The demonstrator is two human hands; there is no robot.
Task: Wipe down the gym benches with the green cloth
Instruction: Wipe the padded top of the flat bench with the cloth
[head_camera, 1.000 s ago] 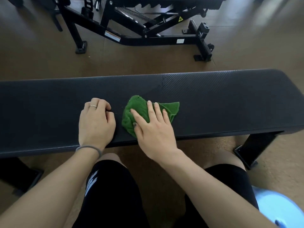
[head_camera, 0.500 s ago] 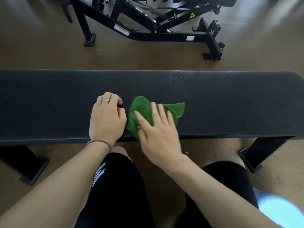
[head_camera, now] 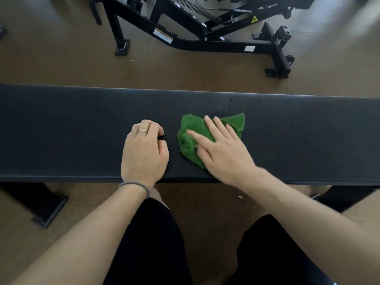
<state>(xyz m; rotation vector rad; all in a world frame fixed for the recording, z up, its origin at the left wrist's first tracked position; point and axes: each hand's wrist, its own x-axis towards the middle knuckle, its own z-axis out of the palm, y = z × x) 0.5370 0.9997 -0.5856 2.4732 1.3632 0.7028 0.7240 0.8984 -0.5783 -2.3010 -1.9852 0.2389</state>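
Brown gym flooring is crossed from 9 to 3 o'clock by a long black ribbed padded table [head_camera: 82, 128]; a crumpled green terry cloth [head_camera: 191, 138], one corner pointing toward 2 o'clock, is pressed flat by the straight-fingered right hand [head_camera: 224, 153], while the left hand [head_camera: 144, 151] is rested curled and empty at its 9 o'clock.

Both forearms reach in from 6 o'clock, bare, over the knees in black shorts. The left hand [head_camera: 145, 153] rests knuckles-up with its fingers curled under toward 12 o'clock, a ring on one finger and a grey band round the wrist. The right hand [head_camera: 223, 151] lies flat, palm down, fingers straight and spread, pointing toward 11 o'clock, slightly blurred.
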